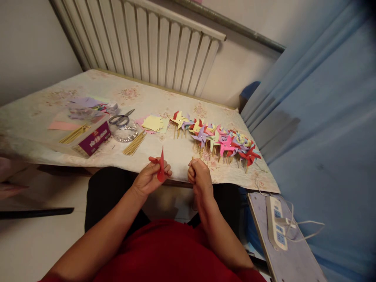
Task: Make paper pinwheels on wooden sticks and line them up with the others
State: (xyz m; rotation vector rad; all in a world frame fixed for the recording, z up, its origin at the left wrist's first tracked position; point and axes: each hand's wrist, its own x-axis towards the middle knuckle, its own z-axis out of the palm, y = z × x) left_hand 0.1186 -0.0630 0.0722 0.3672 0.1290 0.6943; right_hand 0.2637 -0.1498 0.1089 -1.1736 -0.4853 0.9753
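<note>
By table (176, 156), red paper (161, 171) in left hand (147, 177)

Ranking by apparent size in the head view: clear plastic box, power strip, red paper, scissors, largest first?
1. Clear plastic box
2. Power strip
3. Red paper and scissors: too alike to rank.

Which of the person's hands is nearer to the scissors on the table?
Left. The left hand, holding red paper, is on the near side of the scissors and to their right; the right hand is farther right, near the pinwheels.
</note>
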